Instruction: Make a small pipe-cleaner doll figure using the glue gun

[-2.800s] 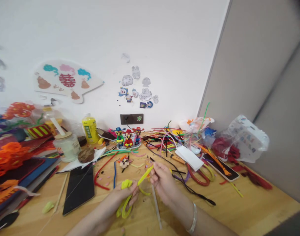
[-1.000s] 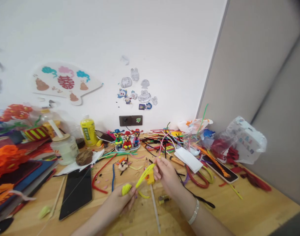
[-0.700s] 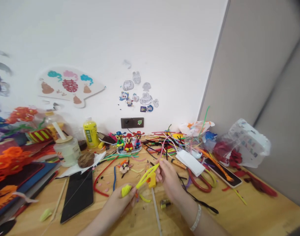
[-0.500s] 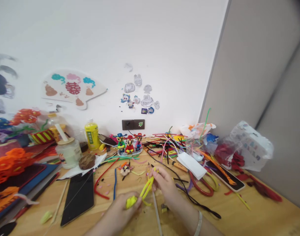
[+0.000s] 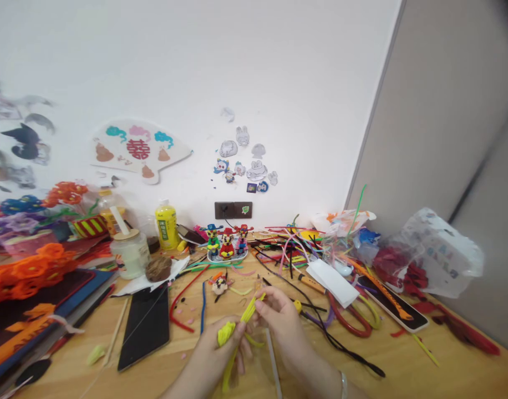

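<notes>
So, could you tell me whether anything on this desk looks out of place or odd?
Loose pipe cleaners sprawl tangled across the desk behind both hands, small pink scraps are scattered by the dark tablet, and a wall sticker is peeling.

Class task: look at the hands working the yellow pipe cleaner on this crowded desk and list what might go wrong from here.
1. The left hand and right hand bend a yellow pipe cleaner; its cut end could prick a finger.
2. Loose black and red pipe cleaners lie just beside the right wrist and might snag and get dragged.
3. The dark tablet lies flat near the left forearm; a careless elbow could possibly push or scratch it.
</notes>
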Demonstrator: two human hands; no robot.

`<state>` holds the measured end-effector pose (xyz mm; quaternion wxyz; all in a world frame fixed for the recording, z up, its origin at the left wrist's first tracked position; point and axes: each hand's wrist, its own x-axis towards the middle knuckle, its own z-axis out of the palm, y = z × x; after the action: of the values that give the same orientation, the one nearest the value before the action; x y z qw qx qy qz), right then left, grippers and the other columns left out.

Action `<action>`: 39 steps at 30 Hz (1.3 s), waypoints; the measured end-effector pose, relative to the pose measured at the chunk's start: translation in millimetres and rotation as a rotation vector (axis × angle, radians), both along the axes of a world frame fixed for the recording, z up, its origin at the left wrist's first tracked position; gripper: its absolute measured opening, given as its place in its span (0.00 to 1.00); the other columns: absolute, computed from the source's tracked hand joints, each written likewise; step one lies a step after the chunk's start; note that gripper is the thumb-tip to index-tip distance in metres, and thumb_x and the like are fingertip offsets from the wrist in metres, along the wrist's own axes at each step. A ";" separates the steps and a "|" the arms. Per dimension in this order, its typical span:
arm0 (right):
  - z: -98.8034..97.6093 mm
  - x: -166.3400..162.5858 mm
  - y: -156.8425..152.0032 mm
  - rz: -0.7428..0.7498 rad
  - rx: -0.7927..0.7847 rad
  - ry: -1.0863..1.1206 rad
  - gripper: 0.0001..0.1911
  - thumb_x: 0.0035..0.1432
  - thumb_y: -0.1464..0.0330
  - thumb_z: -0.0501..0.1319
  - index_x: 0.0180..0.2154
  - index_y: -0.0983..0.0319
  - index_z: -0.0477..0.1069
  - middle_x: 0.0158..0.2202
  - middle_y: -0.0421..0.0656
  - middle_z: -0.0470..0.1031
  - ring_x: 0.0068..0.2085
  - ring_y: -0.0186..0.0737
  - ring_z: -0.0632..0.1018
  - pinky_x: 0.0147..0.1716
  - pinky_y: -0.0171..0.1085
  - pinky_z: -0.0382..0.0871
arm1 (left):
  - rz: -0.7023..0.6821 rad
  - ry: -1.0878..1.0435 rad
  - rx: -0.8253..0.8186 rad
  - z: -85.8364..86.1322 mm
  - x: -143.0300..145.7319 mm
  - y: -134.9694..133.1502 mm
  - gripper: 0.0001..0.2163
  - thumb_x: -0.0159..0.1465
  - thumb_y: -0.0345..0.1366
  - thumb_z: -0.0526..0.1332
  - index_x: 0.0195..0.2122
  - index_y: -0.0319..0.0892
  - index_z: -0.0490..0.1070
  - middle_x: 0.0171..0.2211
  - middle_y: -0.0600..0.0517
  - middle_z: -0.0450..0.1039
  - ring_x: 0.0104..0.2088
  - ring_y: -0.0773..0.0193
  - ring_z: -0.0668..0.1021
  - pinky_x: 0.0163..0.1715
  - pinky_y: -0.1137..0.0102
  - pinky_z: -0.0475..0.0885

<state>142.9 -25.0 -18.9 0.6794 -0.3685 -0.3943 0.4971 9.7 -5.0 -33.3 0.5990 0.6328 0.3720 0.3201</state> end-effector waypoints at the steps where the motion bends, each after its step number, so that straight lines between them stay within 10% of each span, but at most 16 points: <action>1: -1.8 -1.4 0.7 -0.045 -0.025 0.013 0.13 0.42 0.63 0.66 0.29 0.63 0.69 0.21 0.36 0.68 0.21 0.29 0.68 0.22 0.29 0.63 | 0.027 -0.003 -0.001 -1.5 0.2 0.1 0.21 0.51 0.56 0.53 0.27 0.40 0.63 0.15 0.54 0.69 0.12 0.68 0.69 0.09 0.76 0.60; 11: -10.5 -6.0 1.2 0.009 -0.114 -0.063 0.16 0.44 0.59 0.64 0.21 0.66 0.67 0.15 0.36 0.65 0.17 0.27 0.65 0.18 0.28 0.57 | 0.127 0.139 0.110 -7.7 2.2 -0.7 0.20 0.53 0.56 0.51 0.23 0.41 0.63 0.10 0.60 0.59 0.10 0.72 0.61 0.11 0.77 0.58; 19: -6.5 -8.3 -2.3 0.006 -0.173 -0.036 0.20 0.39 0.54 0.65 0.23 0.65 0.65 0.13 0.35 0.65 0.14 0.27 0.65 0.16 0.28 0.58 | 0.135 0.163 0.362 5.8 -3.0 -0.4 0.15 0.57 0.45 0.53 0.22 0.40 0.68 0.22 0.51 0.71 0.26 0.63 0.71 0.28 0.73 0.65; 39: -0.3 -5.5 -5.2 -0.053 -0.035 -0.110 0.15 0.44 0.59 0.63 0.24 0.64 0.65 0.15 0.34 0.65 0.16 0.27 0.66 0.16 0.28 0.58 | 0.019 0.290 0.396 12.5 -4.1 -6.4 0.13 0.58 0.41 0.51 0.22 0.40 0.67 0.18 0.55 0.65 0.22 0.66 0.66 0.23 0.76 0.59</action>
<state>137.4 -30.2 -19.2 0.6631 -0.4174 -0.4123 0.4648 5.6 -11.4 -20.8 0.4006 0.7735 0.3902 0.2983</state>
